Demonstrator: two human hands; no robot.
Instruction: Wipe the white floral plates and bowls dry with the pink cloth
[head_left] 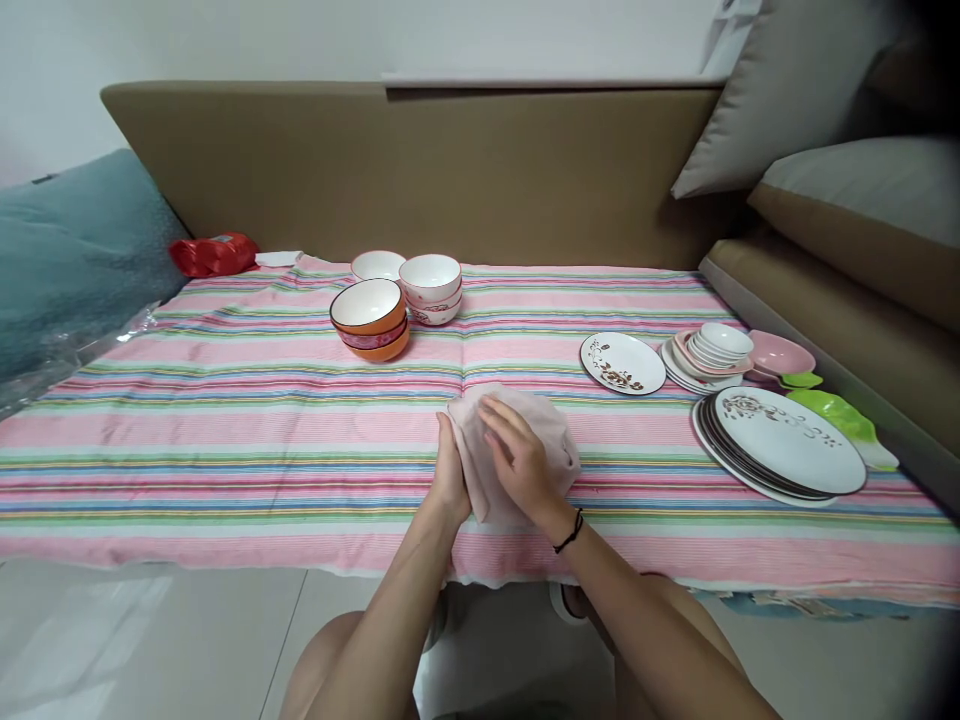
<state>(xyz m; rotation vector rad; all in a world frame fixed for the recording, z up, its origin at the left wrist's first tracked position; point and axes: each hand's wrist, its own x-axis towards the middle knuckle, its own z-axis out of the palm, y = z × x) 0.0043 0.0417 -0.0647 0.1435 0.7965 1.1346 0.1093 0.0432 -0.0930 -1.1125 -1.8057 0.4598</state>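
A pale pinkish cloth [551, 430] is bunched near the front edge of the striped bedcover, in front of me. My left hand [450, 470] grips its left side, thumb up along the edge and the other fingers mostly hidden. On top of the cloth lies my right hand [521, 460], palm down with the fingers stretched out. Whether a dish is inside or under the cloth cannot be seen. Nearest on the right is a white plate [622, 362] with a brown flower pattern and dark rim.
Orange and red bowls [369, 308] are stacked at centre left, beside white pink-rimmed bowls [431, 278]. To the right stand stacked oval plates [787, 440], small white dishes [720, 345], a pink bowl [784, 355] and a green leaf-shaped dish [840, 420]. A red package [214, 255] lies far left.
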